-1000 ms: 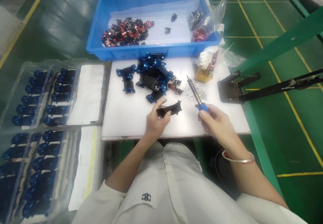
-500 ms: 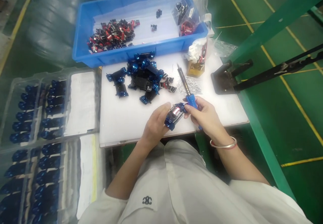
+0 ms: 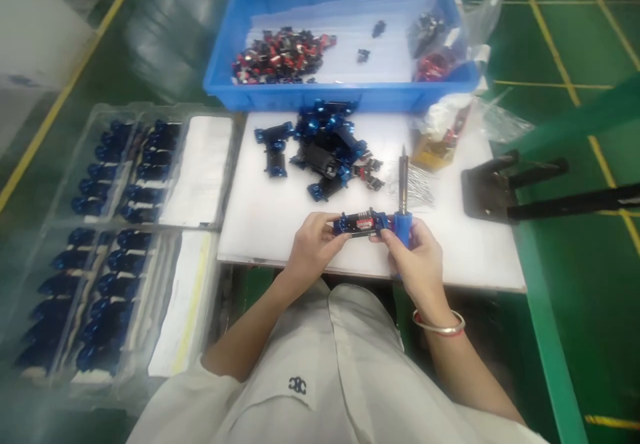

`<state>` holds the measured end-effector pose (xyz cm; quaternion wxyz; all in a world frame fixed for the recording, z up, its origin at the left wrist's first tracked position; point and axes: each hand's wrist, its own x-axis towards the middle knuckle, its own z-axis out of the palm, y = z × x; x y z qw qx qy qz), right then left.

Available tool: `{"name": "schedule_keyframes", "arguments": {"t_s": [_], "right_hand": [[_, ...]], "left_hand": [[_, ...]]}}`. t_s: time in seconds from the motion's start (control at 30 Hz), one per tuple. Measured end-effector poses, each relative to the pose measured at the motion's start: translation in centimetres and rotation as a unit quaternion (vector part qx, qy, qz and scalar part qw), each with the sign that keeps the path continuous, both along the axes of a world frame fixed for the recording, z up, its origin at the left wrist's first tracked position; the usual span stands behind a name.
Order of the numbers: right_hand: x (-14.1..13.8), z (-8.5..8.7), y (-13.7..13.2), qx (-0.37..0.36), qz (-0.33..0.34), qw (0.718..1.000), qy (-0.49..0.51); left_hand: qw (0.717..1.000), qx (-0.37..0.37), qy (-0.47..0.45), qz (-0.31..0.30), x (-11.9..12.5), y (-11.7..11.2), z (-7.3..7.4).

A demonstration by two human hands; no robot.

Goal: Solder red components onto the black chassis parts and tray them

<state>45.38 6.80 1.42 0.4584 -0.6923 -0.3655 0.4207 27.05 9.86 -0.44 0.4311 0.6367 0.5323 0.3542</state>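
The surface under my arms is a white plastic board (image 3: 260,231), smooth and pale, and the floor (image 3: 590,297) beyond it is glossy green with yellow lines. Ahead sits a blue plastic crate (image 3: 340,101), lined with film and holding a heap of red-and-black parts (image 3: 280,57). To my left lie clear trays (image 3: 100,164) of blue pieces in rows; on the board, a loose pile of blue-and-black chassis (image 3: 325,151) and a spill of thin metal pins (image 3: 417,187). A dark metal stand (image 3: 487,194) sits off to the right.

My left hand (image 3: 315,247) is curled closed around one end of a small black-and-blue chassis (image 3: 360,224), held above the board's front edge. My right hand (image 3: 415,257) grips the blue handle of a soldering iron (image 3: 403,197), tip upright, its fingers (image 3: 383,237) reaching the chassis's other end.
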Motion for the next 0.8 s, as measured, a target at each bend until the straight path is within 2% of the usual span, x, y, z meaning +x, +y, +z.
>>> {"name": "schedule_keyframes", "arguments": {"t_s": [0.1,0.23,0.33,0.43,0.53,0.6,0.7,0.8], "right_hand": [[-1.0,-0.1,-0.5,-0.006,0.007,0.999,-0.035],[-2.6,0.0,-1.1,-0.048,0.03,0.998,-0.001],[-3.4,0.2,-1.4,-0.035,0.051,0.998,0.012],[-3.2,0.2,-1.5,-0.024,0.04,0.999,-0.001],[-2.5,0.1,-1.5,-0.036,0.024,0.999,-0.026],[-2.2,0.1,-1.6,-0.047,0.018,0.998,-0.046],[-2.3,0.1,-1.8,-0.04,0.006,0.997,-0.069],[-2.5,-0.2,-1.8,-0.012,0.015,0.997,-0.075]], "left_hand": [[0.998,0.048,0.043,0.012,-0.7,-0.8,-0.2],[0.986,0.12,0.116,0.019,-2.9,-1.3,-0.3],[0.973,0.148,0.169,0.045,-6.7,-1.7,0.7],[0.946,0.151,0.253,0.135,-12.5,-2.7,2.4],[0.898,0.106,0.362,0.227,-18.7,-4.6,3.9],[0.869,0.072,0.414,0.259,-22.1,-6.6,4.6],[0.847,-0.001,0.467,0.254,-25.1,-10.3,4.8],[0.848,-0.095,0.475,0.215,-26.1,-13.9,4.3]]}}
